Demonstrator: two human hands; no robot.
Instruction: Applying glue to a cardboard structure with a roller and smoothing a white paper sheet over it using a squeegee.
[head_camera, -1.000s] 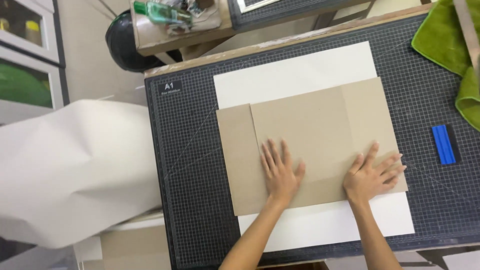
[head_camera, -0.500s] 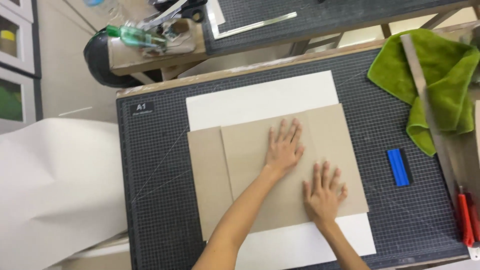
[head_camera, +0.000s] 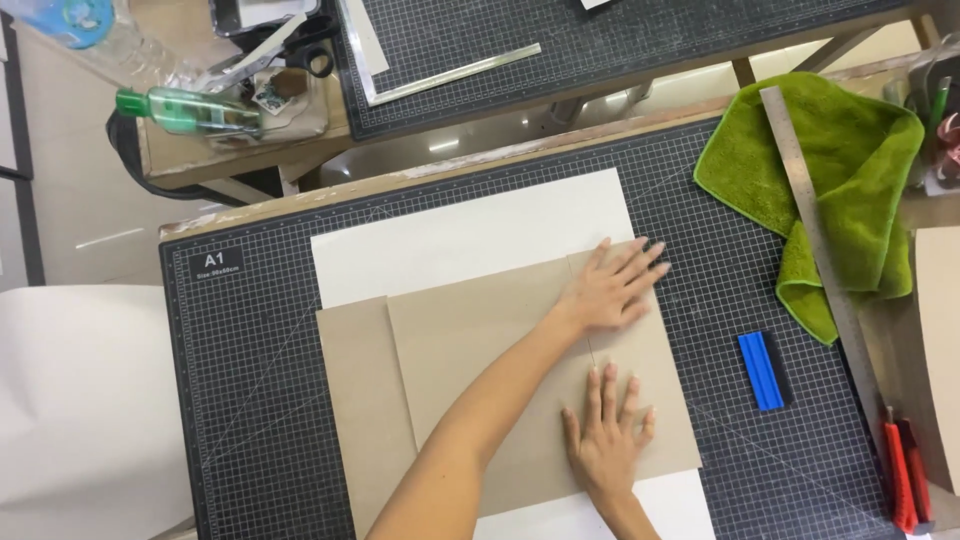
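A brown cardboard sheet with fold lines lies on a white paper sheet on a dark gridded cutting mat. My left hand lies flat on the cardboard's upper right corner, fingers spread and pointing right, fingertips reaching its edge. The left forearm crosses the cardboard from the bottom left. My right hand presses flat on the cardboard's lower right part, fingers pointing up along a crease. Neither hand grips anything.
A blue flat tool lies on the mat right of the cardboard. A green towel under a steel ruler sits at the right, red cutters below. White paper roll at left; a bottle on a far table.
My left hand has slid right and up across the cardboard to its right edge. The right hand stays pressed on the lower right. The view has shifted right.
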